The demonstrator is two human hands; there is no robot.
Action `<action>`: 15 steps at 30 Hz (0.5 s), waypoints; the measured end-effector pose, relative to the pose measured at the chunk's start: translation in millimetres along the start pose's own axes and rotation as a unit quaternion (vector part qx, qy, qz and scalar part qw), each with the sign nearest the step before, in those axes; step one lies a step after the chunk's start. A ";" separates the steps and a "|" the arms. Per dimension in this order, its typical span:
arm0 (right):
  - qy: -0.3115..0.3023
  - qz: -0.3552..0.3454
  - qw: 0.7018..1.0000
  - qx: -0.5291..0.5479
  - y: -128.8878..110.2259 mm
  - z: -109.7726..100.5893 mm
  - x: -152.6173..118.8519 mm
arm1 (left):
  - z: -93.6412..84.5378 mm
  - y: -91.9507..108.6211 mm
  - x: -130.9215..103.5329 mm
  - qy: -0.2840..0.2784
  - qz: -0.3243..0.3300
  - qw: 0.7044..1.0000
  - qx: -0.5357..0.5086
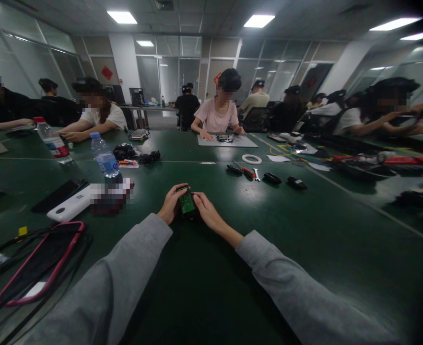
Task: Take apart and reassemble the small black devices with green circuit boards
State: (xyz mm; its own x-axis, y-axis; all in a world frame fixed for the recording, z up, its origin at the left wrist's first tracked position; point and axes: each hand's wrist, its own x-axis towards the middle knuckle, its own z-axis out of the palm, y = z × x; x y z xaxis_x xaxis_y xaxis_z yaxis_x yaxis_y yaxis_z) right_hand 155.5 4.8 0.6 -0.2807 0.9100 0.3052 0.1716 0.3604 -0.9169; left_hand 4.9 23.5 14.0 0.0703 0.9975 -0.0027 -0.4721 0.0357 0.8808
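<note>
Near the middle of the green table [218, 258], a small device with a green circuit board [187, 203] and a dark casing is held between both hands. My left hand [171, 203] grips its left side, with the thumb and fingers at the upper edge. On the right side, my right hand [207, 210] has its fingers pressed against the casing. The underside of the device is hidden. Beyond the hands lie an orange-and-black screwdriver [248, 173], a small wrench [256, 175] and a white ring [251, 159].
Two bottles [104, 157] [55, 143] stand at the left, behind a white power bank [71, 203] and a red-cased phone [42, 263] with cables. Dark parts [272, 178] [297, 183] lie at the right. A person [218, 112] works at a mat across the table.
</note>
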 end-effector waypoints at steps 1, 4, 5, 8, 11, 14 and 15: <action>-0.001 0.001 1.000 0.000 0.0 0.1 0.1 | -0.1 0.1 0.0 0.000 -0.001 1.000 0.001; -0.006 0.000 1.000 0.000 0.0 0.2 0.5 | -0.2 0.4 0.0 0.000 -0.004 1.000 0.007; -0.006 -0.003 1.000 -0.002 0.0 0.3 0.7 | 0.0 0.5 0.0 0.001 -0.006 1.000 0.007; -0.002 -0.012 1.000 -0.006 0.0 0.7 1.0 | 0.7 1.3 -0.5 0.002 -0.010 1.000 0.002; -0.001 -0.007 1.000 -0.011 -0.6 1.0 1.0 | 1.5 1.9 -1.1 0.001 -0.009 1.000 0.001; -0.002 -0.007 1.000 -0.017 -2.2 0.9 0.6 | 1.5 1.4 -0.9 0.001 -0.010 1.000 -0.001; -0.003 -0.008 1.000 -0.017 -2.8 0.8 0.5 | 1.3 1.1 -0.7 0.000 -0.009 1.000 -0.002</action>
State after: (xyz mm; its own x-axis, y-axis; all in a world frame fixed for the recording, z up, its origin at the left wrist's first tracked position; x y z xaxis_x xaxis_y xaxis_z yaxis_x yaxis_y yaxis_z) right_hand 154.1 4.0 3.1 -0.2891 0.9031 0.3174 0.1992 0.3811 -0.9028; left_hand 5.4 22.8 15.5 0.0794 0.9967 -0.0177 -0.4736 0.0534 0.8791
